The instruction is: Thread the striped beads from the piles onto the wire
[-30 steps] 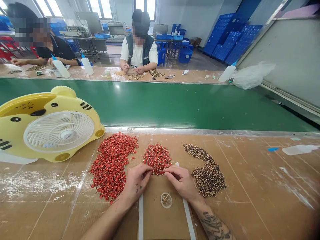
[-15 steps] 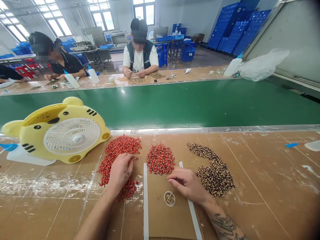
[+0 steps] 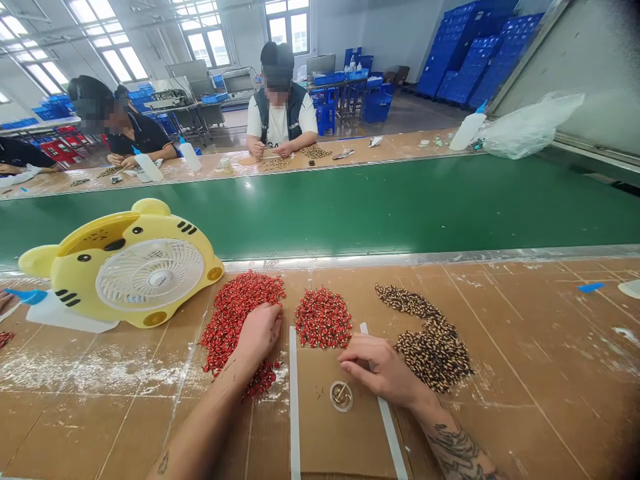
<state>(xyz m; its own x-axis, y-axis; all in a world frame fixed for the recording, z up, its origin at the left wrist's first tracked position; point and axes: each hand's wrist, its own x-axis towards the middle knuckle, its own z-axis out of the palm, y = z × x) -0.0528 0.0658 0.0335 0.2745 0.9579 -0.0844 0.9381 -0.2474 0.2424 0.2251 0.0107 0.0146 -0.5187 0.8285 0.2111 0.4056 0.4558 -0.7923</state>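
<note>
My left hand (image 3: 259, 333) is over the right side of a large pile of small red pieces with pale tips (image 3: 235, 300). Its fingertips are drawn together and point away from me, so whatever lies between them is hidden. A smaller heap of similar red pieces (image 3: 323, 319) sits in the middle. My right hand (image 3: 379, 367) rests at the right edge of a cardboard sheet (image 3: 330, 440), its thumb and curled fingers close together near that heap; any piece in them is too small to make out. Below them stands a small clear cup (image 3: 341, 397) with a thin stick in it.
To the right lies a curved pile of black-and-cream pieces (image 3: 435, 350). A yellow animal-shaped fan (image 3: 80, 267) stands at left, by a white bottle with a blue nozzle (image 3: 65, 315). Beyond the green belt (image 3: 380, 207), people (image 3: 280, 113) work at another table.
My left hand has moved slightly right and away from me along the large red pile. My right hand stays nearly in place. The whole view has shifted a little.
</note>
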